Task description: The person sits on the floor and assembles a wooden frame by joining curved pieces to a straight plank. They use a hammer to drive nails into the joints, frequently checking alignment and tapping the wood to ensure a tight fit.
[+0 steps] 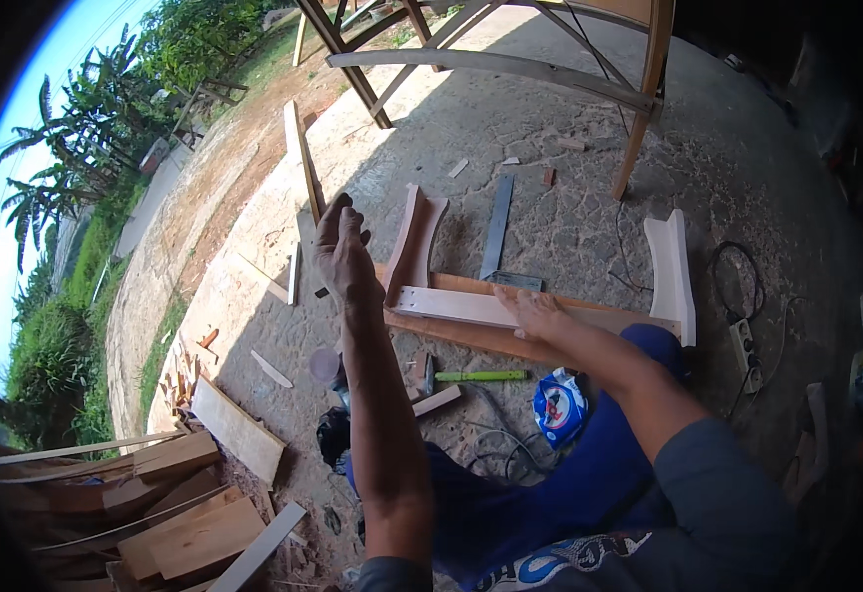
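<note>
Raised in front of me, my left hand (pixel 345 255) has its fingers curled, with a dark tip showing at the top; what it holds, if anything, I cannot make out. My right hand (pixel 532 316) lies flat, fingers stretched, on a pale wooden rail (pixel 456 305) with small dark holes near its left end. This rail rests along a browner board (pixel 471 334). Close to my left hand stands a curved pale wooden piece (pixel 414 240) at the rail's left end. A similar curved piece (pixel 670 271) stands at the right end. Just beyond the rail lies a metal try square (pixel 499 225).
Nearer me lie a green-handled hammer (pixel 481 375), a blue and white packet (pixel 560 407) and cables. A power strip (pixel 743 347) sits at right. Wood offcuts (pixel 199 533) pile up at lower left. A wooden-legged table (pixel 490 69) stands beyond on the cracked concrete floor.
</note>
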`<control>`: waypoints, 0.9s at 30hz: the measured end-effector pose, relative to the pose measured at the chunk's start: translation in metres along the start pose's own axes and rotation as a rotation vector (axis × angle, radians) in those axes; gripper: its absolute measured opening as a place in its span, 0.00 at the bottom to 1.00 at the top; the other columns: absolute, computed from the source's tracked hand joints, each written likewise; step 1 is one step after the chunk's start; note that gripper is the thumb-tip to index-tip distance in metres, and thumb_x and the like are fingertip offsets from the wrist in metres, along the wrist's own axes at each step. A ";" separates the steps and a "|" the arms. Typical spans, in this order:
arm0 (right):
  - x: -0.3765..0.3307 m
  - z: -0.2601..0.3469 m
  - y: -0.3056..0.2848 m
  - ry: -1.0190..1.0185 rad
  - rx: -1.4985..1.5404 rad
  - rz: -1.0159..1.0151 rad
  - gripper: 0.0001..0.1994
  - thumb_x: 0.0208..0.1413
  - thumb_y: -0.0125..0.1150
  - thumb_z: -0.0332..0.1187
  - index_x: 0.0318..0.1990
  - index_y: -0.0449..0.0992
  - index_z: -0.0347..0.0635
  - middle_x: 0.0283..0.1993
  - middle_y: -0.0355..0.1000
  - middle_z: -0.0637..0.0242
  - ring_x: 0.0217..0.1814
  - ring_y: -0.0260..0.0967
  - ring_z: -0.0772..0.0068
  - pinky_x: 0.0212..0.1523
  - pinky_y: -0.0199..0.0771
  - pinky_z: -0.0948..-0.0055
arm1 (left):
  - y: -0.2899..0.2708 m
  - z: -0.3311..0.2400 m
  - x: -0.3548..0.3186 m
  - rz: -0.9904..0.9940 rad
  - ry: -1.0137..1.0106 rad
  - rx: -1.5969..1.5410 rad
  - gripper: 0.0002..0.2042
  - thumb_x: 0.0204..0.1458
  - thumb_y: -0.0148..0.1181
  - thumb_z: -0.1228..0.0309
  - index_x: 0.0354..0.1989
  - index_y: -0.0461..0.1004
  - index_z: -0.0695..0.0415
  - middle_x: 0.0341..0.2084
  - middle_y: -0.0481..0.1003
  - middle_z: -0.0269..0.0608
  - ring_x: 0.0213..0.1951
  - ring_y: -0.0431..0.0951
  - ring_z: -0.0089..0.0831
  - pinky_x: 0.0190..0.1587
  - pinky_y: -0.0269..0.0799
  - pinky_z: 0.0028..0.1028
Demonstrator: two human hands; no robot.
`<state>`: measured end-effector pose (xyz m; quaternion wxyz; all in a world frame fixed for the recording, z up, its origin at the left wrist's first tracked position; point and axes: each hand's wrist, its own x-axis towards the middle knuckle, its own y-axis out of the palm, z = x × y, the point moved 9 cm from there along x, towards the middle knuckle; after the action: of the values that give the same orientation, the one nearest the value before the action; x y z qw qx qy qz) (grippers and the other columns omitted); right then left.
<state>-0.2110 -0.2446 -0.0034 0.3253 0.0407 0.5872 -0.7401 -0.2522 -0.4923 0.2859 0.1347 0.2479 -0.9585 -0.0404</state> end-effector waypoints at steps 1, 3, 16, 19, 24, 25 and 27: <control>-0.002 -0.001 -0.003 -0.001 -0.029 0.006 0.56 0.50 0.72 0.41 0.79 0.34 0.61 0.67 0.60 0.45 0.68 0.61 0.36 0.67 0.64 0.45 | 0.006 0.013 -0.005 -0.016 -0.032 -0.071 0.15 0.65 0.58 0.67 0.57 0.77 0.59 0.45 0.79 0.37 0.44 0.77 0.26 0.43 0.73 0.28; -0.009 -0.015 -0.009 0.033 -0.066 0.029 0.56 0.50 0.71 0.43 0.79 0.34 0.59 0.66 0.62 0.45 0.66 0.64 0.37 0.66 0.66 0.46 | 0.017 0.053 -0.035 -0.106 -0.110 -0.212 0.15 0.65 0.56 0.70 0.58 0.75 0.60 0.44 0.79 0.35 0.41 0.76 0.23 0.42 0.73 0.25; -0.134 -0.027 -0.268 0.052 0.195 -0.116 0.41 0.44 0.61 0.37 0.71 0.61 0.44 0.44 0.76 0.53 0.44 0.75 0.61 0.45 0.77 0.63 | 0.102 0.168 -0.142 -0.148 -0.570 -0.746 0.22 0.65 0.55 0.56 0.63 0.64 0.53 0.56 0.71 0.44 0.45 0.74 0.33 0.42 0.72 0.32; -0.185 -0.057 -0.293 -0.032 0.275 -0.153 0.35 0.45 0.64 0.40 0.64 0.69 0.38 0.38 0.74 0.62 0.37 0.72 0.70 0.37 0.77 0.68 | 0.188 0.137 -0.179 0.205 -0.622 -0.885 0.33 0.63 0.57 0.48 0.69 0.59 0.55 0.62 0.68 0.48 0.55 0.73 0.41 0.54 0.70 0.39; -0.238 -0.051 -0.318 0.066 0.397 -0.110 0.33 0.45 0.65 0.42 0.60 0.71 0.37 0.40 0.75 0.60 0.38 0.74 0.68 0.38 0.78 0.67 | 0.238 0.040 -0.215 0.625 -0.518 -0.974 0.42 0.58 0.59 0.41 0.71 0.53 0.59 0.65 0.65 0.52 0.66 0.66 0.49 0.64 0.64 0.46; -0.249 -0.050 -0.319 0.089 0.417 -0.110 0.33 0.45 0.66 0.43 0.59 0.71 0.37 0.41 0.75 0.59 0.38 0.75 0.68 0.38 0.78 0.66 | 0.247 0.019 -0.218 0.694 -0.497 -0.989 0.43 0.58 0.60 0.42 0.71 0.53 0.60 0.64 0.65 0.52 0.65 0.66 0.49 0.64 0.64 0.47; -0.269 -0.056 -0.320 0.135 0.471 -0.101 0.33 0.45 0.65 0.43 0.60 0.72 0.38 0.42 0.76 0.58 0.38 0.76 0.67 0.38 0.79 0.66 | 0.268 -0.006 -0.224 0.762 -0.527 -1.023 0.42 0.58 0.61 0.43 0.70 0.54 0.61 0.63 0.65 0.54 0.64 0.67 0.50 0.63 0.65 0.49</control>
<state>-0.1871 -0.0460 0.3677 0.2294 0.1353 0.4201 -0.8675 -0.1864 -0.1493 0.2767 0.0021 -0.2194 -0.8399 -0.4965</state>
